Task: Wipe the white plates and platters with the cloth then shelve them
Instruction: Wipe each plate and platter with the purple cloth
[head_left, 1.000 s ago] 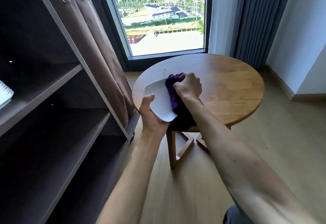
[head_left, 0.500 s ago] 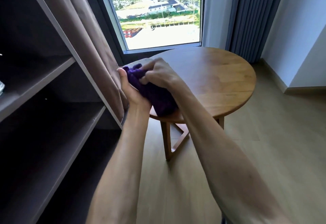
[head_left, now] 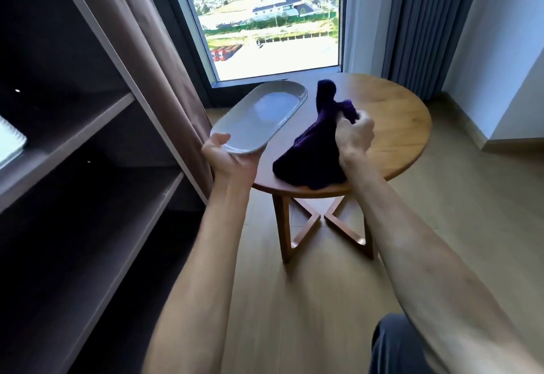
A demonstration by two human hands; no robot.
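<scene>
An oval white platter (head_left: 260,116) is held level above the left edge of the round wooden table (head_left: 394,126). My left hand (head_left: 226,157) grips its near end, thumb on the rim and fingers underneath. To its right, my right hand (head_left: 353,135) grips a dark purple cloth (head_left: 315,150) by a bunched upper part. The lower part of the cloth rests on the tabletop near the front edge. Cloth and platter are apart.
A dark shelf unit (head_left: 88,126) with several shelves stands at the left; the edge of a white ribbed dish (head_left: 10,142) shows on its upper shelf. A brown curtain (head_left: 153,59) hangs beside it. Window and grey curtain lie behind the table.
The cloth has come off the platter. My right hand has carried it right and down onto the table, while my left hand has turned the platter level, now bare.
</scene>
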